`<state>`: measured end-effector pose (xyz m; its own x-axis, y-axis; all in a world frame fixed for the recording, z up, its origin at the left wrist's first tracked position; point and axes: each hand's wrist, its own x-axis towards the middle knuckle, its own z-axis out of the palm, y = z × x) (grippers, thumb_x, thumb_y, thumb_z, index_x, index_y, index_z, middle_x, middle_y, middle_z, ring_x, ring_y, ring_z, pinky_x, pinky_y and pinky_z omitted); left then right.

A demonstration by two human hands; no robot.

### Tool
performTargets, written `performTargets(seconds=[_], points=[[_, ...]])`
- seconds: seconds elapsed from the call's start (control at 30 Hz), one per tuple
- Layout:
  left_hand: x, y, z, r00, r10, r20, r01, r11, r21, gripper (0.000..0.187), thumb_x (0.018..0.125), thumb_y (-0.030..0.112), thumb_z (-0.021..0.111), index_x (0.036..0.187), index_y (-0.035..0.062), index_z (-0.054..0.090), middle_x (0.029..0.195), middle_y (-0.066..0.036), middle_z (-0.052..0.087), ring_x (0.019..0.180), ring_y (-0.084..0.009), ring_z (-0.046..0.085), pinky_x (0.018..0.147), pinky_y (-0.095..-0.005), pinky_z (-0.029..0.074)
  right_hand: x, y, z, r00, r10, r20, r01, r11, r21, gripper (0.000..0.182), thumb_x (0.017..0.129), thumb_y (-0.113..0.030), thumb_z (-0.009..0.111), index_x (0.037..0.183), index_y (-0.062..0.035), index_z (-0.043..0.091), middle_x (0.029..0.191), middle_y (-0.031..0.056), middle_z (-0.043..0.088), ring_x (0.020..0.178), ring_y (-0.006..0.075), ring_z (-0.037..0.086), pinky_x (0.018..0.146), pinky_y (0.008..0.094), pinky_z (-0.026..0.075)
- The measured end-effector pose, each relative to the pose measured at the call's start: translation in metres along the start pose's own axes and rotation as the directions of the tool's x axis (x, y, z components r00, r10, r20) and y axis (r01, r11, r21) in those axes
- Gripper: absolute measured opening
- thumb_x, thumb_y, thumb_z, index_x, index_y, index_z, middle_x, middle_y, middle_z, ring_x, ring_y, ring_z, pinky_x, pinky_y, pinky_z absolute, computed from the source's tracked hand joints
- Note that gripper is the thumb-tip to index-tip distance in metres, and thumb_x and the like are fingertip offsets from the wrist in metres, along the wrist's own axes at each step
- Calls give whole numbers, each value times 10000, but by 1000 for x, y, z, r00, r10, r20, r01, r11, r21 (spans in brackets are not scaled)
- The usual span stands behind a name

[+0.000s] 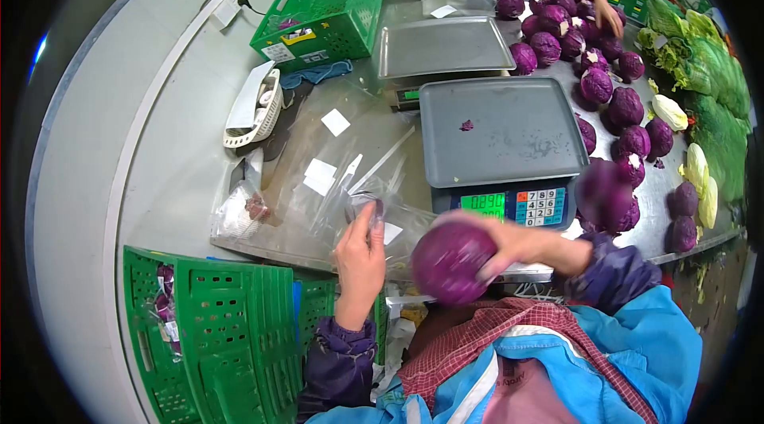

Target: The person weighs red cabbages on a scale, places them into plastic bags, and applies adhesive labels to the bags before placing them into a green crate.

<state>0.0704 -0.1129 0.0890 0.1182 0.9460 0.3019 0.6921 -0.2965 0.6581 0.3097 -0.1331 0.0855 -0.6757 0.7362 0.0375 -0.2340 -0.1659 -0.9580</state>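
My right hand (513, 247) grips a red cabbage (454, 262) from its right side, in front of the weighing scale (503, 134). The scale's green display is lit, and a small purple leaf scrap (466, 126) lies on its tray. To the left, my left hand (362, 253) has its fingers pressed on the edge of a clear plastic bag (398, 203), its opening near my fingertips. Several more clear bags and white paper labels (320, 175) lie on the metal table beyond that hand. Another red cabbage (602, 192) appears blurred right of the scale.
Many red cabbages (625, 106) spread over the table's right side, beside pale Chinese cabbages (670, 112). A co-worker's hands (609, 17) handle cabbages at the far side. A second scale tray (446, 46), a green crate (326, 10), a white basket (259, 118) and lower-left crates (231, 328) surround the workspace.
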Motion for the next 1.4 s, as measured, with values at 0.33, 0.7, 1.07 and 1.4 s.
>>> performTargets(seconds=[0.33, 0.7, 1.07, 1.4], points=[[-7, 12, 24, 970, 243, 10, -242, 969, -40, 310, 785, 42, 535, 1089, 65, 592, 903, -166, 619, 729, -299, 620, 648, -373, 485, 95, 126, 7, 978, -144, -151, -60, 497, -866, 679, 716, -234, 713, 1245, 10, 363, 1113, 153, 516, 1014, 240, 526, 832, 361, 446], [-136, -59, -4, 859, -497, 126, 500, 866, 6, 318, 796, 156, 612, 1067, 9, 533, 832, -117, 556, 663, -211, 594, 556, -319, 483, 117, 128, 42, 871, 265, -414, -375, 903, -211, 898, 589, -354, 789, 1248, 38, 321, 1071, 185, 554, 1001, 252, 549, 871, 319, 437], [-140, -23, 4, 885, -419, 205, 459, 860, -224, 208, 892, 162, 438, 921, 19, 586, 589, -109, 578, 529, -235, 591, 509, -330, 441, 136, 183, 42, 979, -143, -143, -30, 600, -800, 874, 704, -433, 688, 1276, 77, 268, 1184, 294, 414, 1021, 374, 504, 825, 391, 433], [-149, -2, -5, 626, -571, 531, 733, 199, -651, 263, 931, 161, 450, 1077, -48, 515, 892, -145, 616, 800, -224, 624, 719, -320, 513, 124, 123, 44, 974, 20, -225, -192, 594, -781, 589, 726, -400, 672, 1112, -14, 450, 861, 244, 592, 849, 415, 566, 709, 460, 442]])
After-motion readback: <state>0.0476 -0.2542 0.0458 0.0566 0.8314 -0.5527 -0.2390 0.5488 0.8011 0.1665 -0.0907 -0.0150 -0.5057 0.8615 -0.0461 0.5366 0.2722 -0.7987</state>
